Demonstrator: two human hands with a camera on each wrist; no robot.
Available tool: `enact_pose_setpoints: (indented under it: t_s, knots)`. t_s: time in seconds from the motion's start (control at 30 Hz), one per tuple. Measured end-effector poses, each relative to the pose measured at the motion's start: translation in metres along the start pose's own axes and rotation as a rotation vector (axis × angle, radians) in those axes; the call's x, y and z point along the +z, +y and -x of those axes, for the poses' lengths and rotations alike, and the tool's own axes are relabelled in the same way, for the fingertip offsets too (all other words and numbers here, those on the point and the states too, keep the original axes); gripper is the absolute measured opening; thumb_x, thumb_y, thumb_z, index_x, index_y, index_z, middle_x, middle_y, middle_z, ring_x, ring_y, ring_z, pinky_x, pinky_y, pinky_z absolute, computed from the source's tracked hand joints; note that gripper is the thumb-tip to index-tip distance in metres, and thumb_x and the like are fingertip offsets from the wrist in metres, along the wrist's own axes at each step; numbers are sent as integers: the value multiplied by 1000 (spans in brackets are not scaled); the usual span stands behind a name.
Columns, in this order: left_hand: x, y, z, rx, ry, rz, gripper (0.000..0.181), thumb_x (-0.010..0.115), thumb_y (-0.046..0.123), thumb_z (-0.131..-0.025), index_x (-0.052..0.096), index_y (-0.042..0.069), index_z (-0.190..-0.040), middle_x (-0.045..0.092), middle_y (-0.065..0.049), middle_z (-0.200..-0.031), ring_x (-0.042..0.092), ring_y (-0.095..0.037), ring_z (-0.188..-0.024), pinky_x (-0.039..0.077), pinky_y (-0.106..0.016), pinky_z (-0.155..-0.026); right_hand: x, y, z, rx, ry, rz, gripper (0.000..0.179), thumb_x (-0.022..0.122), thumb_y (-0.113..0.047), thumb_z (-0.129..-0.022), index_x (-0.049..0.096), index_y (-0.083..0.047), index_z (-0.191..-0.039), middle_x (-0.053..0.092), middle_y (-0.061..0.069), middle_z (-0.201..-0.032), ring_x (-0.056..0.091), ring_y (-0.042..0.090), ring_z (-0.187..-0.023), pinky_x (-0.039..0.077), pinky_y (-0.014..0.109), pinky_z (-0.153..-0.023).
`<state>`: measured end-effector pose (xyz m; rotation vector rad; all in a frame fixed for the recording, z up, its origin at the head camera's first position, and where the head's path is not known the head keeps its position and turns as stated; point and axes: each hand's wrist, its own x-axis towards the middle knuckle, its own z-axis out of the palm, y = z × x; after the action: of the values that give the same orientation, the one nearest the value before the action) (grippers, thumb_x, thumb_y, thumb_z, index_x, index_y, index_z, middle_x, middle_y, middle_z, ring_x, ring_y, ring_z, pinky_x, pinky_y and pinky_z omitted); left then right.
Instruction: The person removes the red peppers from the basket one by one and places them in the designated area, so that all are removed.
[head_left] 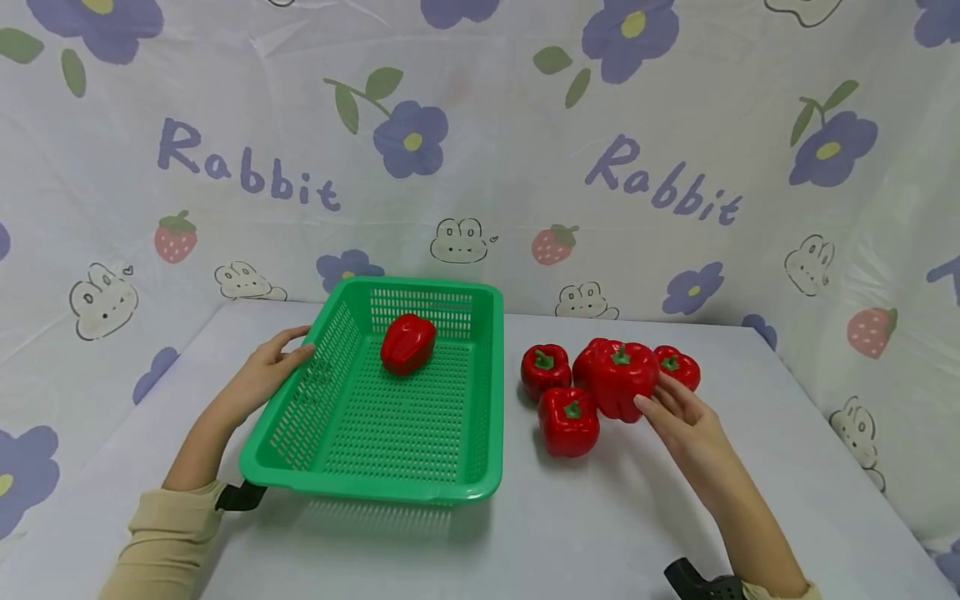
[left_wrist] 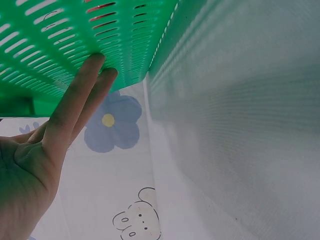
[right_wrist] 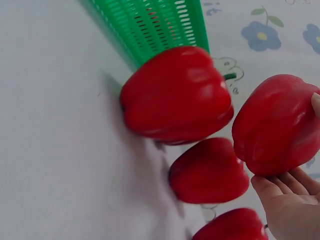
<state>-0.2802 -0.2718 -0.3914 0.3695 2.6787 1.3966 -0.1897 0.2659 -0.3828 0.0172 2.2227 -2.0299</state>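
My right hand [head_left: 686,421] pinches a glossy red bell pepper [head_left: 624,383] by its side, thumb in front and fingers behind. In the right wrist view the held pepper [right_wrist: 280,125] hangs apart from the tabletop, with fingers under it. My left hand [head_left: 266,375] touches the left side of a green slotted plastic basket [head_left: 495,392]. Seen from the left wrist, two straight fingers [left_wrist: 75,102] lie against the basket's outer wall [left_wrist: 125,30]. One red bell pepper [head_left: 408,344] lies on its side in the basket, toward the back.
Right of the basket stand a front pepper [head_left: 568,422], a left one [head_left: 542,375] and a right one [head_left: 678,367]. Another pepper [head_left: 583,371] is partly hidden behind the held one. A patterned cloth [head_left: 480,150] rises behind the white table [head_left: 570,533].
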Motion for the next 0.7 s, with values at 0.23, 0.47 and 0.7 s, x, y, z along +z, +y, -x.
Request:
enact_pose_setpoints:
  t_s: [0.23, 0.47, 0.7]
  knots:
    - [0, -1, -1, 2, 1, 3, 65, 40, 42, -105, 18, 8, -156, 63, -30, -115, 67, -9, -79, 55, -30, -72, -11, 20, 0, 50, 5, 22, 79, 55, -35, -100, 6, -13, -158, 13, 14, -164, 17, 34, -150, 46, 15, -98]
    - [1, -1, -1, 1, 2, 5, 65, 40, 42, -105, 18, 8, -157, 63, -30, -116, 67, -9, -81, 55, -30, -73, -16, 34, -4, 110, -8, -4, 80, 54, -37, -100, 5, -14, -159, 12, 11, -165, 21, 26, -149, 42, 19, -102]
    - [0, -2, -1, 0, 0, 12, 66, 40, 42, -105, 18, 8, -157, 63, -30, -115, 68, -9, -80, 55, -30, -72, -22, 45, -5, 150, -39, -77, 82, 52, -36, -101, 0, -11, -158, 7, 12, -165, 29, 15, -143, 39, 19, -104]
